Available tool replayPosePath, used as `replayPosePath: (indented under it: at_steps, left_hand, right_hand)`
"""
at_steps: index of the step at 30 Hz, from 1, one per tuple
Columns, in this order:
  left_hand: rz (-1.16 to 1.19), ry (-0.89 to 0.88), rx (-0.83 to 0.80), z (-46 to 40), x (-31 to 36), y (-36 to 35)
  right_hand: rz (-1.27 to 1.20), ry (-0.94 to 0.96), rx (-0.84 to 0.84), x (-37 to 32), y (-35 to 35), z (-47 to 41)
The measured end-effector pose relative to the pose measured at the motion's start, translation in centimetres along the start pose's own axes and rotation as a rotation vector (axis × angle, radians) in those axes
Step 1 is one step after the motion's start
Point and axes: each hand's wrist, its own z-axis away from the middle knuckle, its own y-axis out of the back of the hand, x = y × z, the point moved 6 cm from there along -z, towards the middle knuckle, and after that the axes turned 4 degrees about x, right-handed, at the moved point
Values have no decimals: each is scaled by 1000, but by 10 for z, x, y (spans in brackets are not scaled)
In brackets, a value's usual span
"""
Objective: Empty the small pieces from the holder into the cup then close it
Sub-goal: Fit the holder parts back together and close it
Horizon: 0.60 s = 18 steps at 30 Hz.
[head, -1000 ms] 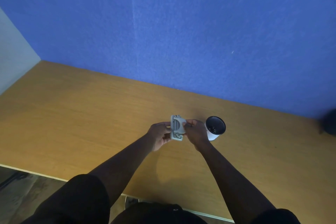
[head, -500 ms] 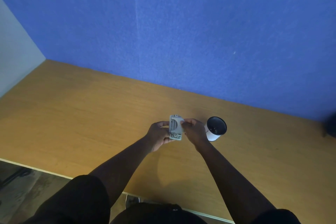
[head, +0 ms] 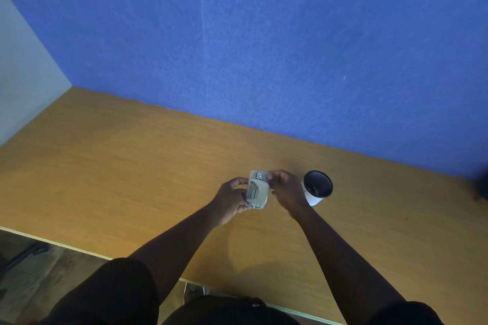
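Two hands are gripping a small grey rectangular holder [head: 257, 190] above the tan wooden desk [head: 132, 166], left hand [head: 231, 199] and right hand [head: 286, 190] clamped on opposite sides, just beside the white paper cup [head: 314, 199] with small pieces inside.

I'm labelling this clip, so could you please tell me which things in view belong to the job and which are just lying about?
Job:
- holder, held by left hand and right hand
- cup, standing on the table

Lying about:
- dark object at the right edge, too cut off to identify
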Motion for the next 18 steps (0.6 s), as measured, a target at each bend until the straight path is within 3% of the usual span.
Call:
replayPosePath:
  at_steps: [6,18]
  left_hand:
    - [-40,-75,31,0,14,3]
    - [-274,-442,121,12,38,3]
  right_hand:
    - [17,67,18,-5,-3,5]
    - [-36,99,32,-10,-4,9]
